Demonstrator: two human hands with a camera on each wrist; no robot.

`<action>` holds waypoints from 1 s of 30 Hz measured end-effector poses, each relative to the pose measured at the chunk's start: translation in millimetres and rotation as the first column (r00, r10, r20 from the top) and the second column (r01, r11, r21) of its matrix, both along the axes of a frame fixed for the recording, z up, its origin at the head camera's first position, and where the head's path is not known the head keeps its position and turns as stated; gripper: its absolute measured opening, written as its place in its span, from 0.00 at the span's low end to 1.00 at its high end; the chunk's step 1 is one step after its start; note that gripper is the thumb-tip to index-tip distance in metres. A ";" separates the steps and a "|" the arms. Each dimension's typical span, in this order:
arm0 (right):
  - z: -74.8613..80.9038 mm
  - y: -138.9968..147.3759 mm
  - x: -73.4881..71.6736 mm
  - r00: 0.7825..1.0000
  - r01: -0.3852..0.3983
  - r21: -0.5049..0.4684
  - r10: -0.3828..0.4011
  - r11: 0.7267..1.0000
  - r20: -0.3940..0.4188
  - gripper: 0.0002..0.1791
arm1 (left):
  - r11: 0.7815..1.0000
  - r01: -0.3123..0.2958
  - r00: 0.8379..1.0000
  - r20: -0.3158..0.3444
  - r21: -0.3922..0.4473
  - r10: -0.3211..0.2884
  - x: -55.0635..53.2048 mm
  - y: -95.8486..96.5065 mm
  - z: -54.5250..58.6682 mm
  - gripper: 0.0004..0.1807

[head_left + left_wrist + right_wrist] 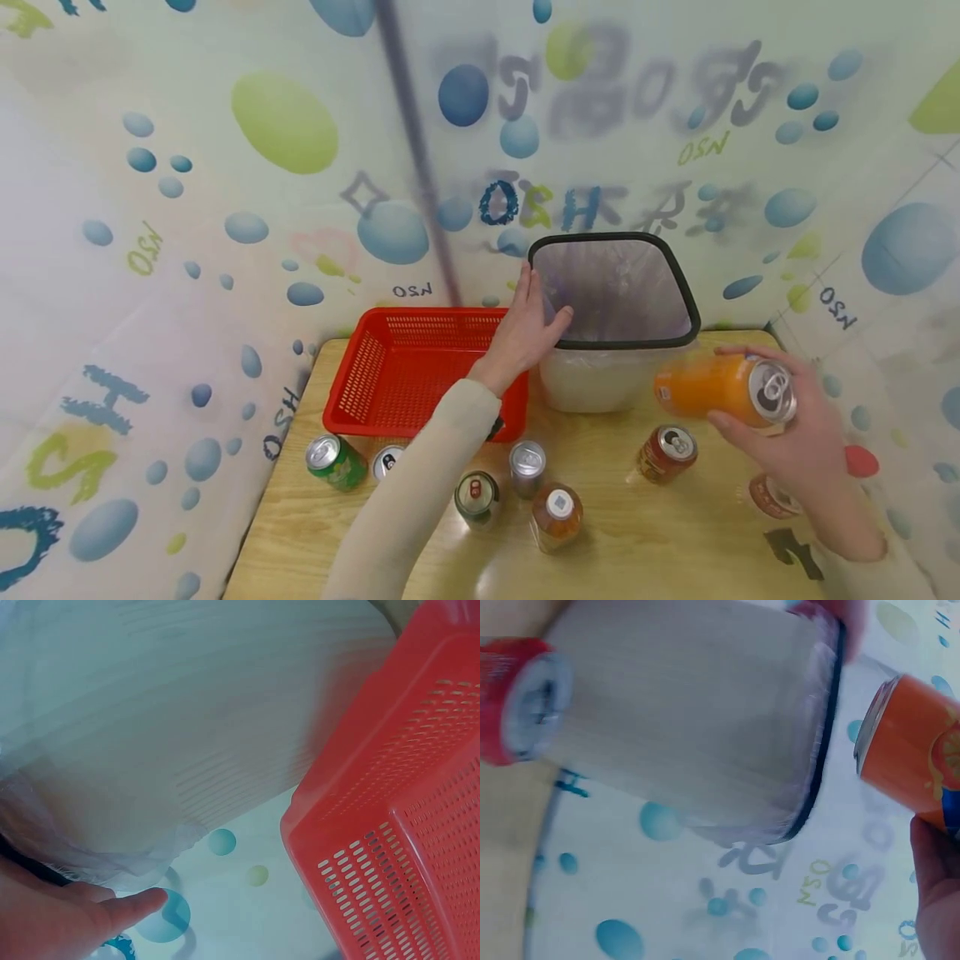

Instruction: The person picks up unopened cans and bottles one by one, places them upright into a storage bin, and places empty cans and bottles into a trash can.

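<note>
My right hand (813, 442) grips an orange soda can (708, 387) on its side, its silver top turned toward me. In the right wrist view, an orange-slice picture shows on the can (911, 742). The can is just right of a white trash bin (592, 379) with a black rim and a clear plastic liner. My left hand (521, 329) rests at the bin's left rim, fingers straight and thumb spread over the rim. In the left wrist view a finger (135, 909) points out past the liner.
A red plastic basket (360, 371) stands left of the bin. In front are a green can (341, 467), a dark green can (477, 500), a silver can (527, 468), a white-capped bottle (557, 517) and a reddish-brown can (666, 454). Patterned sheeting (285, 250) walls the table.
</note>
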State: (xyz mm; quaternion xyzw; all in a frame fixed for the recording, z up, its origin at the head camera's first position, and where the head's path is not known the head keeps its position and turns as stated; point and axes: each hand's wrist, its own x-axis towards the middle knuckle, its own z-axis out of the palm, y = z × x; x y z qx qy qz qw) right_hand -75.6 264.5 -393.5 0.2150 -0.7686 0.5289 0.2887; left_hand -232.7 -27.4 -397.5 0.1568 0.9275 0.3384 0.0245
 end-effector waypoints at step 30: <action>25.2 -52.6 -122.2 0.905 0.111 0.353 -0.241 0.929 0.350 0.50 | 0.970 -0.014 0.995 -0.101 -0.242 -0.010 1.7 -2.0 6.4 0.48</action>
